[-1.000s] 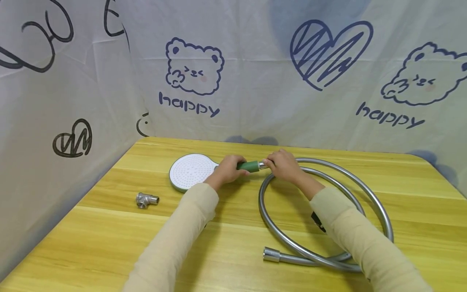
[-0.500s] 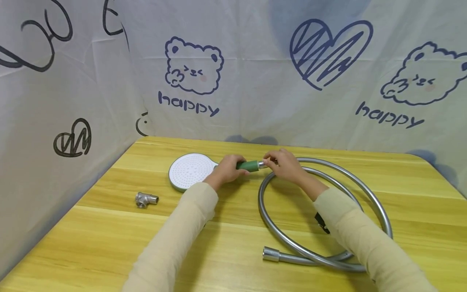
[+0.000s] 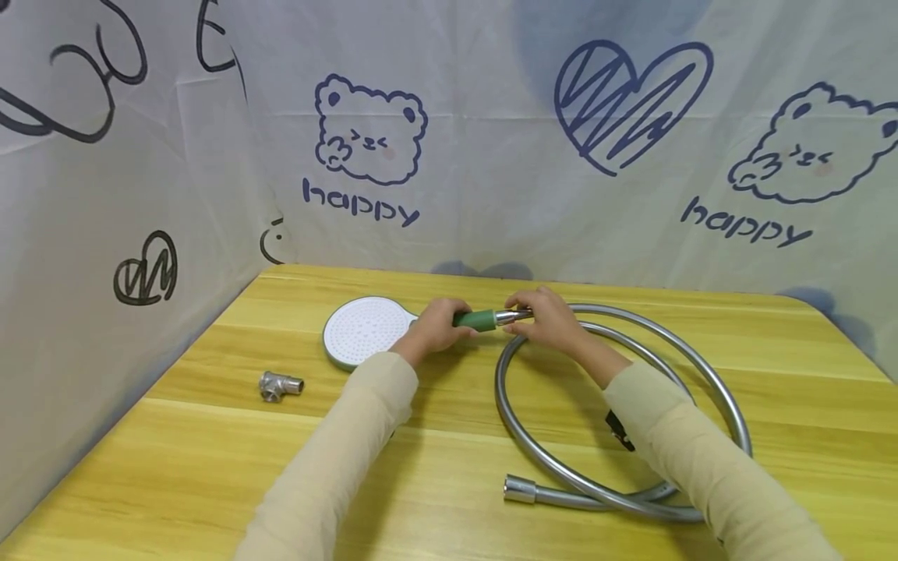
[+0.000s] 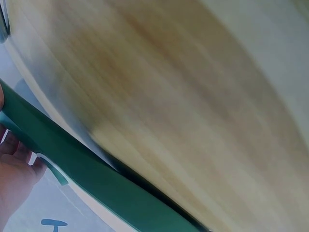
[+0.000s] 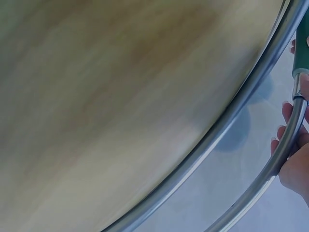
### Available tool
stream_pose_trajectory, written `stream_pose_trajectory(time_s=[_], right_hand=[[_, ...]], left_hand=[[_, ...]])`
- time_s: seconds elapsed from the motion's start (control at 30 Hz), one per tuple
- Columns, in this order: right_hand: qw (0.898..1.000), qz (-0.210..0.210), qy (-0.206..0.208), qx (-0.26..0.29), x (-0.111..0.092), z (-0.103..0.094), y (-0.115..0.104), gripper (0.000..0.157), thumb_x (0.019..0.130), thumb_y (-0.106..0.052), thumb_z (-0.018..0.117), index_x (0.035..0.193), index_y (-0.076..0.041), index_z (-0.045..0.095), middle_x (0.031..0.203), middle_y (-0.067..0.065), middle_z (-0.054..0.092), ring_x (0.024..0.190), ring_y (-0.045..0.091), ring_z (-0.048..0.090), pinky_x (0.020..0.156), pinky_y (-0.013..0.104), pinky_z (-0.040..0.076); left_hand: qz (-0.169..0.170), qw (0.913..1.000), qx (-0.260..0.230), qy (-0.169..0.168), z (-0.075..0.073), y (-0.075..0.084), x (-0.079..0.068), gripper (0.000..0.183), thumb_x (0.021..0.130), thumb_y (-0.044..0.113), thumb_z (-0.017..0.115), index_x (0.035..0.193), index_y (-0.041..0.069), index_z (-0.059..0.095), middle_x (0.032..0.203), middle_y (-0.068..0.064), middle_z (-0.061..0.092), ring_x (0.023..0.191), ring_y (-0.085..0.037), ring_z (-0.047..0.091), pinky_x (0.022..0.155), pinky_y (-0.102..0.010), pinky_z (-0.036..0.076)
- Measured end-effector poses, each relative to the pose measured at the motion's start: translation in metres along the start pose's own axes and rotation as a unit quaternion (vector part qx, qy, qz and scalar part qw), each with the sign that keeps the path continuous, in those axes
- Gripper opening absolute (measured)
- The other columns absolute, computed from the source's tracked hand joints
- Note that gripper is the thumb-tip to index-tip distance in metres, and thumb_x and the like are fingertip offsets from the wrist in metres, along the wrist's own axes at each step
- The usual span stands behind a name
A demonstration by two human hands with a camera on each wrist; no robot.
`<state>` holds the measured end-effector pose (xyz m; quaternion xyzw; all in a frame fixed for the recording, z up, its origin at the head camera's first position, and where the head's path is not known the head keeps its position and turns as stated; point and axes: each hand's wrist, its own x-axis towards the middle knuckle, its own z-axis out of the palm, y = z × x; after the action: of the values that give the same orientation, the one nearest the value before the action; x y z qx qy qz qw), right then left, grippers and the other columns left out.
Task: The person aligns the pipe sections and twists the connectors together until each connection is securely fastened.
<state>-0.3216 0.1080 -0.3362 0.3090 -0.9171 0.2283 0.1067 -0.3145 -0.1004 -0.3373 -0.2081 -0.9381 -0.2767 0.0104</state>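
A shower head with a white spray face and green handle lies at the back of the wooden table. My left hand grips that handle; in the left wrist view the green back runs diagonally past my fingers. At the handle's end is the chrome fitting of a grey metal shower hose. My right hand is curled around this hose end, index finger and thumb parted on either side of the fitting. In the right wrist view, my fingertips show behind the hose.
A small metal tee valve lies on the left of the table. The hose loops across the right side, its free end with a chrome nut pointing left near the front. A printed white cloth hangs behind.
The fingers of my right hand have spread apart from their pinch on the hose fitting, showing more of it. The left hand keeps its grip on the handle, almost still.
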Motion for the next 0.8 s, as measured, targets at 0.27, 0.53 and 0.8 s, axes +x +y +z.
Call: stream_pose_trajectory(time_s=[0.27, 0.53, 0.8], right_hand=[[1.0, -0.001, 0.007, -0.01, 0.0019, 0.0039, 0.0019, 0.025, 0.078, -0.018, 0.075, 0.099, -0.006, 0.068, 0.092, 0.009, 0.067, 0.079, 0.021, 0.05, 0.067, 0.034, 0.041], [1.0, -0.007, 0.021, -0.008, 0.0014, 0.0047, 0.0022, 0.021, 0.078, -0.014, 0.075, 0.096, -0.006, 0.068, 0.09, 0.009, 0.067, 0.078, 0.022, 0.051, 0.067, 0.034, 0.042], [0.999, -0.017, 0.027, -0.012, 0.0007, 0.0038, 0.0009, 0.022, 0.079, -0.018, 0.073, 0.096, -0.005, 0.068, 0.09, 0.01, 0.068, 0.077, 0.021, 0.051, 0.067, 0.034, 0.042]], left_hand=[[-0.006, 1.0, -0.004, -0.004, 0.0008, -0.0007, -0.0001, 0.034, 0.085, 0.018, 0.068, 0.112, -0.002, 0.062, 0.106, -0.015, 0.066, 0.086, -0.021, 0.058, 0.081, -0.032, 0.049], [-0.006, 1.0, -0.001, -0.003, 0.0014, -0.0009, 0.0003, 0.035, 0.085, 0.018, 0.068, 0.113, -0.002, 0.062, 0.106, -0.015, 0.066, 0.088, -0.022, 0.058, 0.082, -0.033, 0.049], [-0.007, 1.0, 0.005, -0.004, 0.0005, -0.0001, -0.0007, 0.035, 0.085, 0.019, 0.068, 0.113, -0.002, 0.062, 0.107, -0.015, 0.066, 0.089, -0.022, 0.058, 0.083, -0.033, 0.048]])
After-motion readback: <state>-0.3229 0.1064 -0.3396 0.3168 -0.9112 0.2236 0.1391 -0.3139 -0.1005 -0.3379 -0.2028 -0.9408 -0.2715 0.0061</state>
